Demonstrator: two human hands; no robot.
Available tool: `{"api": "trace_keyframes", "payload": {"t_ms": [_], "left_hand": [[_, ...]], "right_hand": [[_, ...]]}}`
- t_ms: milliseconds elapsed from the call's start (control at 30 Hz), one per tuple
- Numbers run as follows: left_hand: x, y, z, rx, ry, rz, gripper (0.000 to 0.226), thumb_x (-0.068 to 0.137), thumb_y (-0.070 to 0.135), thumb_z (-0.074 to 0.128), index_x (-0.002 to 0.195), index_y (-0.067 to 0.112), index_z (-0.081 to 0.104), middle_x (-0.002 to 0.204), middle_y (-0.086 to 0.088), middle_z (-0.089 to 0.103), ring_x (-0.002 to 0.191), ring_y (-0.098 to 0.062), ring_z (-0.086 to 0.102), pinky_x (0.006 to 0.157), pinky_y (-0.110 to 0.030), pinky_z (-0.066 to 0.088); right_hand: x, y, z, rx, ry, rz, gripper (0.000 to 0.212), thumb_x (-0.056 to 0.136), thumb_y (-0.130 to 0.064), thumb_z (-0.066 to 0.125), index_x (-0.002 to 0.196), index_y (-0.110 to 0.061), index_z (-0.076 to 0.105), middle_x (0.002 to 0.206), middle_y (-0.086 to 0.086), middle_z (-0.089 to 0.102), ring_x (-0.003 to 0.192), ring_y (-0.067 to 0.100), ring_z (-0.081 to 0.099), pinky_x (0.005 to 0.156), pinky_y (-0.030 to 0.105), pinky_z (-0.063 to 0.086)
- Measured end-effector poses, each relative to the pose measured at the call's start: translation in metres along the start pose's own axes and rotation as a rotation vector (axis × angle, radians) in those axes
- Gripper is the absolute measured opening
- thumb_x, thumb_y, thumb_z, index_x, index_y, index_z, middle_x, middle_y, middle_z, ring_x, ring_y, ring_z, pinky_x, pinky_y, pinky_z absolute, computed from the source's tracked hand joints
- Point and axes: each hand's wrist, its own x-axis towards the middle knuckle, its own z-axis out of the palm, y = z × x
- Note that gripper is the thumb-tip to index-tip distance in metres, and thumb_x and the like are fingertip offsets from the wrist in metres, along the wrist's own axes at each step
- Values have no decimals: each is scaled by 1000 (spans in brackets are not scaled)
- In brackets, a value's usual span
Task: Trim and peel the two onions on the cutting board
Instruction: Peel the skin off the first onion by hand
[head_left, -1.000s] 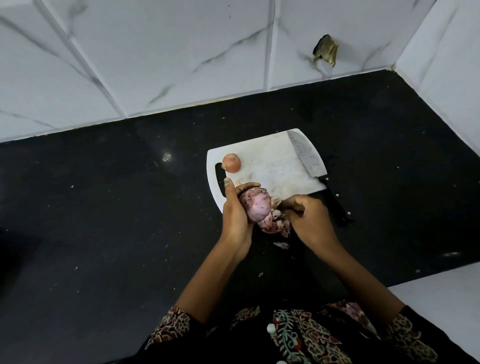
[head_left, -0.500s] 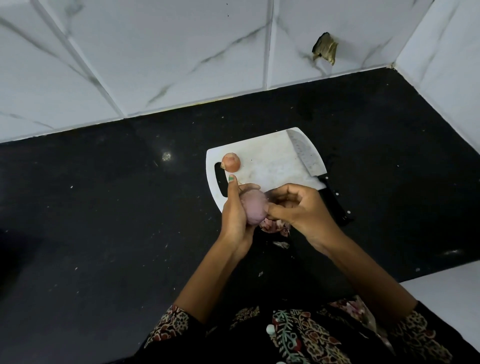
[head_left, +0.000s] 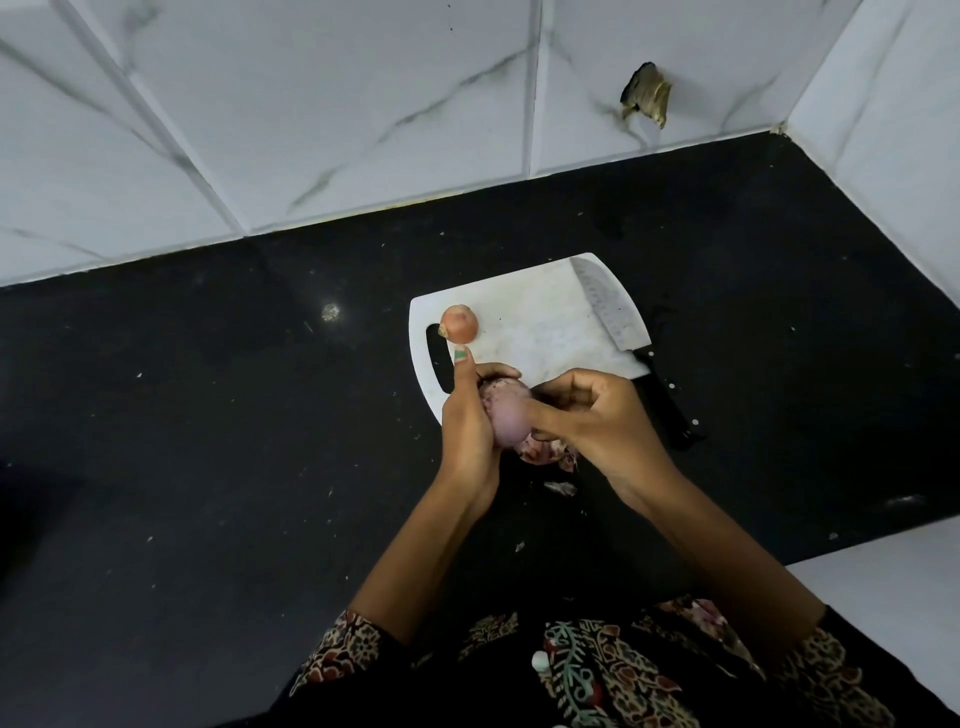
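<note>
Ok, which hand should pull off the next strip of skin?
Probably the right hand: its fingertips already pinch at the onion, while the left hand is wrapped around it, holding it steady.

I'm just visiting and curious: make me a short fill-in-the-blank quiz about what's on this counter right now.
1. The left hand and right hand hold one purple onion between them, while the other onion lies on the white ______.
2. The knife lies along the board's ______ edge, touched by neither hand.
3. The counter under the cutting board is ______ in colour.
4. Loose onion ______ lie below the hands.

Missing words: cutting board; right; black; peels
</note>
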Motion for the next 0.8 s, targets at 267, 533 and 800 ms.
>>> {"api": "trace_keyframes", "payload": {"t_ms": [267, 533, 800], "left_hand": [[-2, 0, 0, -36, -17, 2, 56, 95, 56, 36, 74, 12, 63, 74, -7, 64, 71, -20, 62, 72, -33, 51], [1, 4, -1, 12, 85, -62, 61, 95, 62, 27, 87, 15, 65, 81, -5, 72, 78, -20, 68, 70, -31, 54], [-1, 2, 0, -109, 71, -201, 64, 94, 65, 29, 84, 12, 65, 83, -8, 68, 74, -21, 65, 75, -33, 51]], "right_hand": [[1, 1, -4, 51, 1, 39, 20, 76, 9, 67, 71, -11, 70, 67, 4, 70, 64, 14, 66, 65, 26, 56], [-5, 0, -3, 121, -38, 31, 20, 71, -16, 77, 87, -6, 72, 84, 8, 74, 82, 20, 71, 77, 30, 58], [-5, 2, 0, 36, 74, -29, 12, 72, 3, 76, 75, -8, 72, 70, 6, 73, 65, 14, 68, 64, 22, 55]]}}
